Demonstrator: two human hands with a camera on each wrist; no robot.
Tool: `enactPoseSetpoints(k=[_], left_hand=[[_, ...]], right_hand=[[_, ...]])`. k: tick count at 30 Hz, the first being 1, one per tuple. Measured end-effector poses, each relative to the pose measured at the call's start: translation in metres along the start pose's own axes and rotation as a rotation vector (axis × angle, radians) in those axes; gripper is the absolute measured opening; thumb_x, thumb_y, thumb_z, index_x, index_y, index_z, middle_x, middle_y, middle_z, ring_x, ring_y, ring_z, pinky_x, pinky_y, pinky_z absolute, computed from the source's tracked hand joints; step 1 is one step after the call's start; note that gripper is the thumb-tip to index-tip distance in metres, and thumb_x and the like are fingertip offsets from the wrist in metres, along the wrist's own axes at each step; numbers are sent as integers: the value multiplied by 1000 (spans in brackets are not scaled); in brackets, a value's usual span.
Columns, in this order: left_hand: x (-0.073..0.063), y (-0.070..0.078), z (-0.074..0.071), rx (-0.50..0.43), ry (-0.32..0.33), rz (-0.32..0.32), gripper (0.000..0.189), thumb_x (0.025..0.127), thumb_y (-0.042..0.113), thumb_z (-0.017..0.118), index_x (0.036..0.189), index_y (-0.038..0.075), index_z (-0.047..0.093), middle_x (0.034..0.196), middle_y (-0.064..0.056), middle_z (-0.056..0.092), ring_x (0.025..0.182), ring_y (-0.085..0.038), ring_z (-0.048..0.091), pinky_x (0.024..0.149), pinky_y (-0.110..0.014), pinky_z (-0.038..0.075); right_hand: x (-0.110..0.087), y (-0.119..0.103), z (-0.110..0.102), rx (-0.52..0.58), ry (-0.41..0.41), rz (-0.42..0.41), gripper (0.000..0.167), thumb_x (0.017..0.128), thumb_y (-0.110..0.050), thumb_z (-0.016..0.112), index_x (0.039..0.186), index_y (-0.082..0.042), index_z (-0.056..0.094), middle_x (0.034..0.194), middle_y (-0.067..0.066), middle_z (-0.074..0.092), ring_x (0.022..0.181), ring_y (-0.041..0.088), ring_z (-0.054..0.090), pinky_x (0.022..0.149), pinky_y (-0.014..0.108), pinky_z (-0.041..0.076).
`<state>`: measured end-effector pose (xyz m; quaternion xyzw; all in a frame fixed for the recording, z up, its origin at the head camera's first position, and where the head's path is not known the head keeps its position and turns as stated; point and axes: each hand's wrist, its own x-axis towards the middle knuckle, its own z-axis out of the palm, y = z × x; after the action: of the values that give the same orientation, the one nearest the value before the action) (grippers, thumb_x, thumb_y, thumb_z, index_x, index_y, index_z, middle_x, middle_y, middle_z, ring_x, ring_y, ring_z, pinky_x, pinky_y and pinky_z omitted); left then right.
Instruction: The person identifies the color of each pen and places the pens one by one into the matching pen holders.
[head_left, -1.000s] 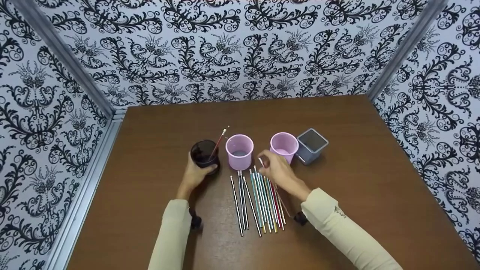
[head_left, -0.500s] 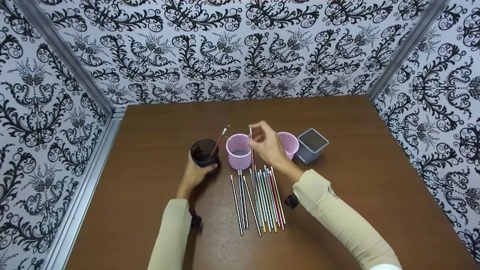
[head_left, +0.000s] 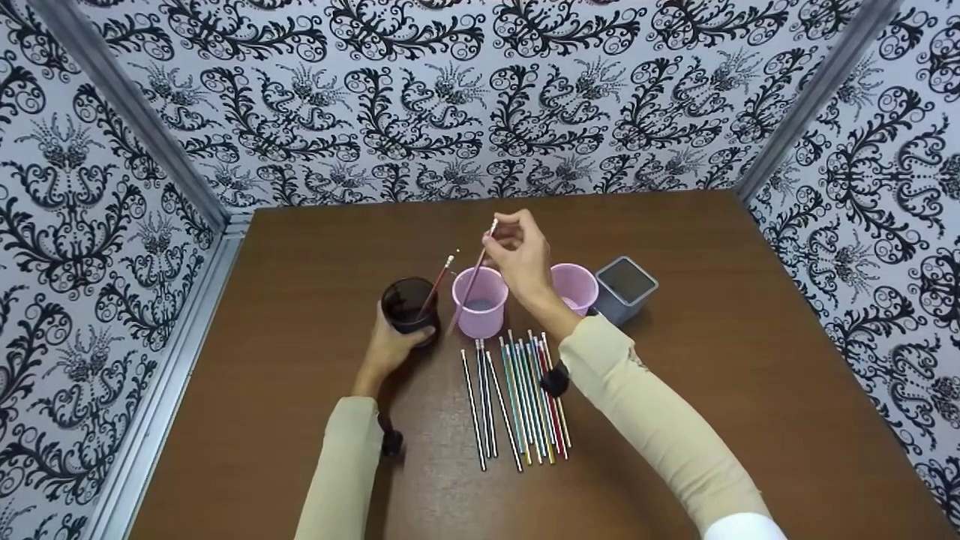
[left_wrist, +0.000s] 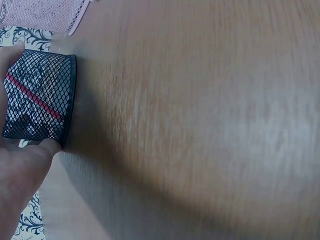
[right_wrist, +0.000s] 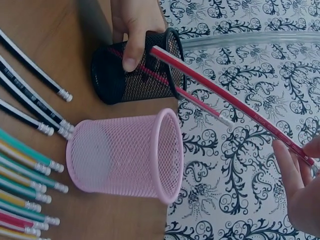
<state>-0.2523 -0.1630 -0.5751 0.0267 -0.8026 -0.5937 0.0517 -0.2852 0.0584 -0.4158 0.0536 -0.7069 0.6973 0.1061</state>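
Note:
My left hand grips a black mesh pencil cup from its left side, the thumb across the front. One red pencil leans inside that cup, its white eraser end above the rim. With thumb and fingertips, my right hand pinches a second red pencil near its eraser end, high over the table. This pencil slants down to the left, and in the head view it crosses over a pink mesh cup. In the right wrist view its lower end overlaps the black cup's rim.
Several striped pencils lie side by side on the brown table, with black-and-white ones to their left. Behind my right forearm stand another pink cup and a square grey container. Patterned walls enclose the table.
My right hand has lifted the red pencil from the row and carried it up, away from me and leftward, tilting it towards the black cup. The left hand keeps its grip.

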Motion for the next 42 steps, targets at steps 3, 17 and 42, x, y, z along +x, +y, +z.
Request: enactPoseSetpoints(k=[3,17,42], left_hand=[[0,0,0,-9,-1,-8,101,73,10,86,151,2,23,148,-26,45,140,-39,42,121,-50,29],[-2,2,0,-29,-4,-13,96,74,8,86,148,3,26,148,-25,46,142,-37,41,121,-48,29],[-1,-1,2,17,21,-26,99,72,14,87,149,2,24,147,-28,46,139,-40,44,119,-49,32]], right_hand=[[3,0,8,42,34,4,32,85,9,69,115,5,57,94,17,68,73,11,65,64,31,62],[-4,25,26,-123,3,-16,25,85,1,74,107,4,63,101,23,74,85,27,74,69,34,63],[-11,50,28,-514,-283,-102,36,94,0,62,130,-6,67,108,17,76,101,28,73,92,36,58]])
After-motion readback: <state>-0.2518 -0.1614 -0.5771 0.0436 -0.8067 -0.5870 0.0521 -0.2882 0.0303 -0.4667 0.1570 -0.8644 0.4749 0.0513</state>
